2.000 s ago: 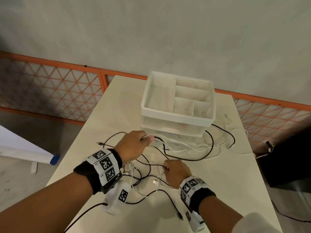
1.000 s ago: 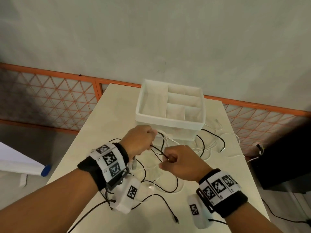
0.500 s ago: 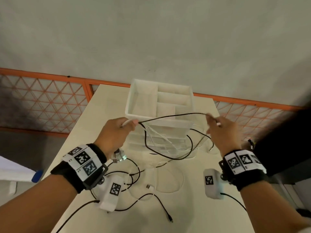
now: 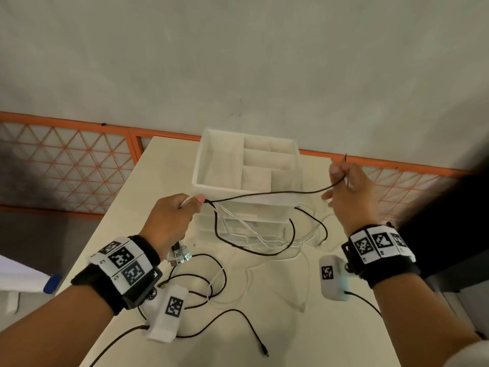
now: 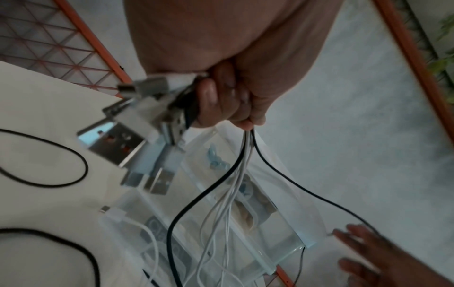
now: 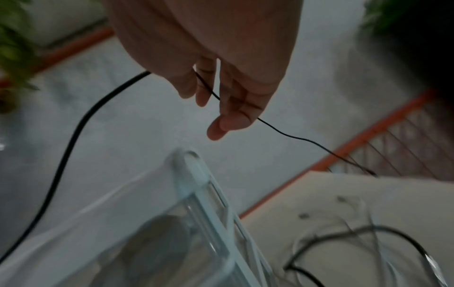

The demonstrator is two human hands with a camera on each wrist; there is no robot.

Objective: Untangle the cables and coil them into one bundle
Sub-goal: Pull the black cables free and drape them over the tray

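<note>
Right hand [image 4: 349, 193] has moved further right and up since half second ago, drawing black cable [image 4: 264, 194] taut across front of white drawer organizer [image 4: 246, 165]. Right fingers loosely curled, cable pinched near its end. Left hand [image 4: 172, 218] fisted round bunch of white and black cables [image 5: 236, 174], USB plugs [image 5: 147, 136] dangling beneath. Remaining cables tangled on table [image 4: 330, 335].

Grey wall [image 4: 238, 49] (orange lattice railing [image 4: 66, 160] below) behind cream table [image 4: 304, 327].

White organiser [image 4: 219, 178] on beige table [image 4: 330, 327]
</note>
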